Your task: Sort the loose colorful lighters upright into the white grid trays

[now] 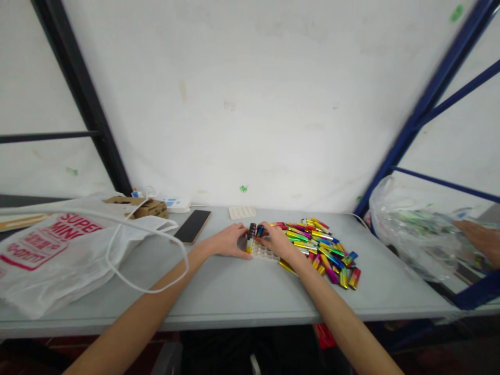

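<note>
A white tray (266, 253) with round holes lies on the grey table (234, 291) between my hands. My left hand (228, 241) rests at its left edge, fingers closed on a small multicoloured tube (250, 238) standing upright in the tray. My right hand (275, 238) is at the tray's right side, pinching another small tube (260, 230) beside the first. A pile of several shiny multicoloured tubes (320, 247) lies just right of my right hand.
A white plastic bag with red print (58, 250) lies at the left. A phone (192, 226), a cardboard box (144, 207) and a second white tray (242, 212) sit at the back. At the right are a clear bag (410, 229) and another person's hand (482, 238).
</note>
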Motion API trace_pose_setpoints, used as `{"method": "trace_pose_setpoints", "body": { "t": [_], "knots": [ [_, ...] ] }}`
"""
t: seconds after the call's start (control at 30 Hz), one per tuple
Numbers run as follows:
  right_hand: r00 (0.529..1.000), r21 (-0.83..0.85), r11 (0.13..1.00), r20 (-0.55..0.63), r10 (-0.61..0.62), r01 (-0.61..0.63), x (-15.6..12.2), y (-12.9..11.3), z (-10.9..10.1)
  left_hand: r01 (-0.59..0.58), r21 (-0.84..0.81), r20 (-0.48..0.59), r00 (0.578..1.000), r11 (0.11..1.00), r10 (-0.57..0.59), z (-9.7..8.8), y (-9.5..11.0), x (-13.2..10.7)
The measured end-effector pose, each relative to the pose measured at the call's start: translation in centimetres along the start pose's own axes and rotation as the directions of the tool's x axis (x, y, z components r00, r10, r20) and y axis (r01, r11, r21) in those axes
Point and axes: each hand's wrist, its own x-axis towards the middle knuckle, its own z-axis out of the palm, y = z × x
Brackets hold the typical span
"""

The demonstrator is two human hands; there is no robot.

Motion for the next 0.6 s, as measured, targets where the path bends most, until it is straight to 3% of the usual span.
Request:
{"method": "trace_pose_setpoints", "body": {
  "t": [0.2,0.37,0.43,0.5,0.6],
  "knots": [
    [1.000,0.085,0.996,-0.018,0.002,-0.001,-0.4,-0.4,0.1,-0.002,-0.024,-0.030,1.000,1.000,0.001,0.0,-0.1,-0.1],
    [0.998,0.001,1.000,-0.063,0.019,-0.019,-0.6,1.3,-2.5,0.003,-0.017,-0.021,1.000,1.000,-0.003,0.1,-0.5,0.0],
    [0.983,-0.100,0.987,-0.150,0.108,-0.123,-0.7,3.0,-4.3,0.010,-0.011,-0.019,1.000,1.000,-0.011,0.2,-0.6,0.0],
    [0.952,-0.274,0.923,-0.216,0.217,-0.272,-0.9,4.9,-6.1,0.016,-0.015,-0.024,1.000,1.000,-0.017,0.2,-0.6,0.1],
    [0.913,-0.453,0.793,-0.189,0.361,-0.407,-1.5,7.3,-8.1,0.024,-0.020,-0.033,0.999,1.000,-0.024,0.2,-0.6,0.1]
  ]
}}
